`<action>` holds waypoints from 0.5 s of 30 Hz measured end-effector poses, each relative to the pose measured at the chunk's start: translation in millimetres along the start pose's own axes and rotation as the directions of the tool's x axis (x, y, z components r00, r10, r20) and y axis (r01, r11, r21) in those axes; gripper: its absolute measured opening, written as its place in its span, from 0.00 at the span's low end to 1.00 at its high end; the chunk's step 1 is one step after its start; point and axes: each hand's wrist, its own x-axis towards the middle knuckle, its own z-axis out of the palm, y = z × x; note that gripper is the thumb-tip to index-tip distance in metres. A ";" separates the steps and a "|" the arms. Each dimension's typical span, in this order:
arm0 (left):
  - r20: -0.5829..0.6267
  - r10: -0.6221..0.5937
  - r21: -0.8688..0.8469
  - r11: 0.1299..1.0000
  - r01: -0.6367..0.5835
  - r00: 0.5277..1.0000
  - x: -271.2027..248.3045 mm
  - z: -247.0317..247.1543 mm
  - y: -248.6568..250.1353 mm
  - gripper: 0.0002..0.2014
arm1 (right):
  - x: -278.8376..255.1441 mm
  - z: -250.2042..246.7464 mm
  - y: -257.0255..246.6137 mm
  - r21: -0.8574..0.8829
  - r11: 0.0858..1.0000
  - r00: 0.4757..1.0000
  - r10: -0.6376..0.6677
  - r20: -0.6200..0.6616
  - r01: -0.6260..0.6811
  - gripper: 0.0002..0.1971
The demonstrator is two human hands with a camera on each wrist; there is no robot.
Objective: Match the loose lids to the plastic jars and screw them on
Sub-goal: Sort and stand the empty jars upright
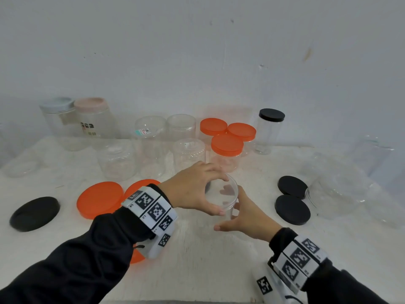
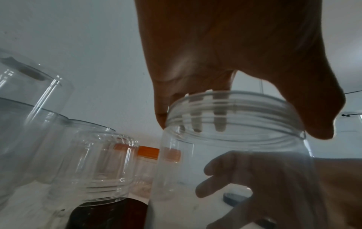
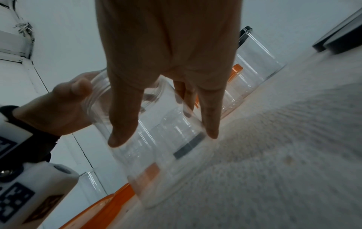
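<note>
- Two hands are on one clear jar (image 1: 222, 198) near the middle of the white desk (image 1: 197, 260). It stands upright with its mouth uncovered.
- The left hand (image 1: 192, 187) comes over the top, fingers and thumb curled round the threaded rim (image 2: 231, 108), gripping it.
- The right hand (image 1: 245, 218) wraps the jar's side lower down, thumb toward the person and fingers round the far side, so it grasps the jar too.
- Two loose black lids (image 1: 292, 199) lie flat just right of the hands, one behind the other; a third black lid (image 1: 35, 212) lies far left.
- Loose orange lids (image 1: 99, 198) lie left of the jar, partly under the left sleeve.
- Behind the hands stand several uncapped clear jars (image 1: 151, 137), and beside them three jars capped with orange lids (image 1: 227, 144) in a tight group.
- A tall jar with a black lid (image 1: 270, 128) stands right of that group, by the wall.
- At the back left stand two large jars, one with a pale blue lid (image 1: 57, 103), one with a pink lid (image 1: 90, 104).
</note>
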 end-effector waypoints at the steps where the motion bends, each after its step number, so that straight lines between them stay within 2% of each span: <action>1: -0.014 -0.004 0.013 1.000 0.004 1.000 -0.5 1.1 0.6 0.46 | -0.1 -0.1 0.0 -0.001 1.000 1.000 0.000 -0.002 0.000 0.47; 8: -0.053 -0.037 -0.023 0.999 0.036 0.998 -5.2 6.0 3.8 0.42 | -1.3 0.7 -1.4 -0.007 1.000 1.000 0.003 -0.001 -0.003 0.45; 12: -0.093 -0.081 -0.298 0.953 0.050 0.992 -17.6 8.9 3.1 0.47 | -5.2 -5.9 -7.4 -0.097 0.995 0.995 0.022 0.101 -0.012 0.55; 15: -0.140 -0.201 -0.446 0.887 0.119 0.969 -29.7 20.6 -8.7 0.58 | -6.8 -25.0 -25.6 -0.128 0.992 0.996 0.024 0.089 -0.013 0.64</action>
